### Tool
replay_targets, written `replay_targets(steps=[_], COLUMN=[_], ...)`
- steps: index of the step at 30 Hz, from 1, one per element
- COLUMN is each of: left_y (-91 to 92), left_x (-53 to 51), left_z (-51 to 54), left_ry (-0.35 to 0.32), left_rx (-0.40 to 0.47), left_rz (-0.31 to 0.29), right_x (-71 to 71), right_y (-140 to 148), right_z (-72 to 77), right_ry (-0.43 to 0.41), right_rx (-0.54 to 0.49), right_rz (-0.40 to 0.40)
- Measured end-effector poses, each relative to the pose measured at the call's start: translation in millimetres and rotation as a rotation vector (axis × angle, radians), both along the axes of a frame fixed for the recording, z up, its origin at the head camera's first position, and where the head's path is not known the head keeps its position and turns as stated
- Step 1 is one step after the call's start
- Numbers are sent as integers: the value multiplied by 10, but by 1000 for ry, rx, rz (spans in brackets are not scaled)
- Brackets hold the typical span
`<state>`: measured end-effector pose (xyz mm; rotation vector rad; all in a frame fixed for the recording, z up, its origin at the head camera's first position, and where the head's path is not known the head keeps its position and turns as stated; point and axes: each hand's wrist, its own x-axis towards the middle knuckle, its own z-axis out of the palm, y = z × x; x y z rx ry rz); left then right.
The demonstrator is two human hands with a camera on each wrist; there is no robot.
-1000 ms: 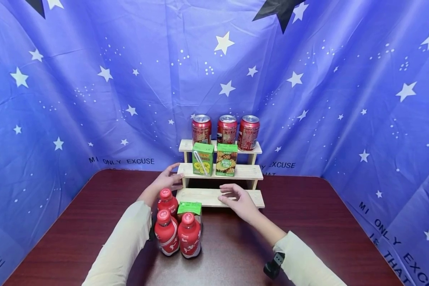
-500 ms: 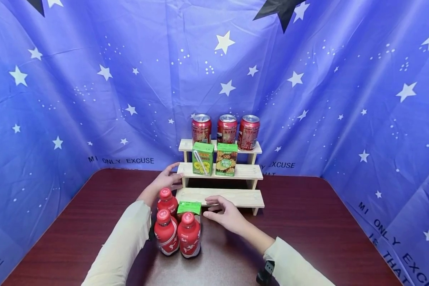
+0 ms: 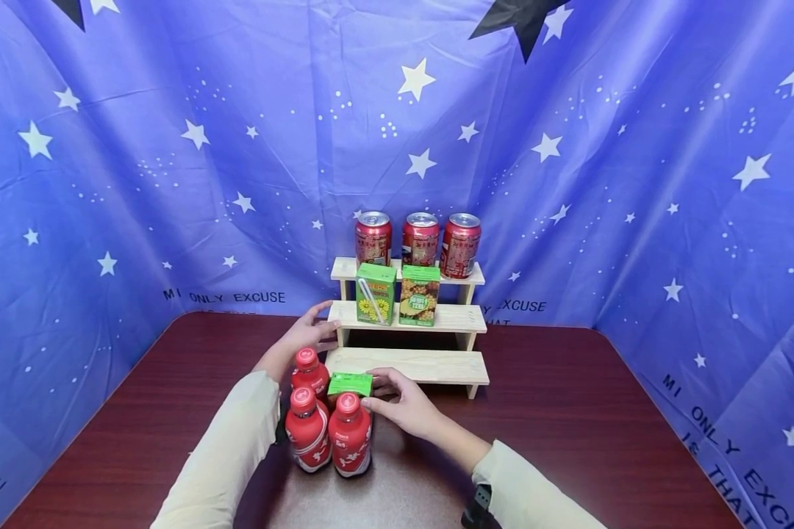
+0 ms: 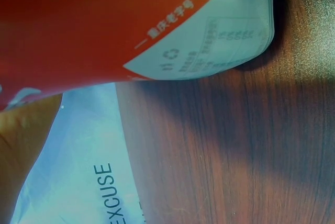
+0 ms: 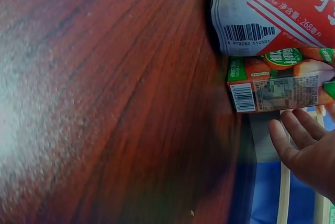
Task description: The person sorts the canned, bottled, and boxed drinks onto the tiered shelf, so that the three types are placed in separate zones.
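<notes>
My left hand (image 3: 307, 332) is at the left end of the three-step wooden rack (image 3: 406, 365), fingers extended and touching the middle step. My right hand (image 3: 403, 402) is at the right side of a green-topped juice box (image 3: 351, 383) on the table; its thumb lies at the box's front edge, fingers toward the back. In the right wrist view several fingers (image 5: 296, 135) lie loosely beside the box (image 5: 288, 90); whether they press it, I cannot tell. Red bottles (image 3: 350, 441) stand close around the box, one in front, another front left (image 3: 307, 433), a third behind left (image 3: 311, 378).
Two green juice boxes (image 3: 375, 294) (image 3: 420, 297) stand on the middle step. Three red cans (image 3: 461, 246) are lined up on the top step. Under them all is a dark red wooden table (image 3: 569, 411), with a blue star-patterned curtain (image 3: 251, 169) behind.
My right hand has come from above the bottom step, left and toward me, to the juice box. The left hand stays at the rack; the drinks have not moved.
</notes>
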<state>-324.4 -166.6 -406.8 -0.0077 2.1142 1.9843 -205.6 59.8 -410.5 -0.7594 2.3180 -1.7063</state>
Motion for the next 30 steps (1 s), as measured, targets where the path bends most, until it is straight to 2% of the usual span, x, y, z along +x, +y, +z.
replay_targets(steps=[4,9,11,16,19,23,27,30], left_y=[2,66,71,60,87,78,37,19], left_x=[27,242,279,265,308,248,112,46], left_z=[38,275,305,288,347,291,140,66], left_ry=[-3,-3,7,18,4,4,-4,1], left_rx=[8,11,14,5,6,11,-13,-23], left_rz=[1,-11,-27,-34,-23,-17,-2,0], right_x=[2,23,36,66,66,11,-59,-67], right_y=[-22,-46,-55,-44,-18,43,122,177], right_z=[-11,-31,-40,-45,-63,-171,-300,-326], right_ry=[2,-1,-10,-25,-13,25,72,105], right_rx=[-10,-48,-68,-104,-114,-132,-147,-142], right_rz=[-4,-32,-44,-76,-105,-119,-88,-88])
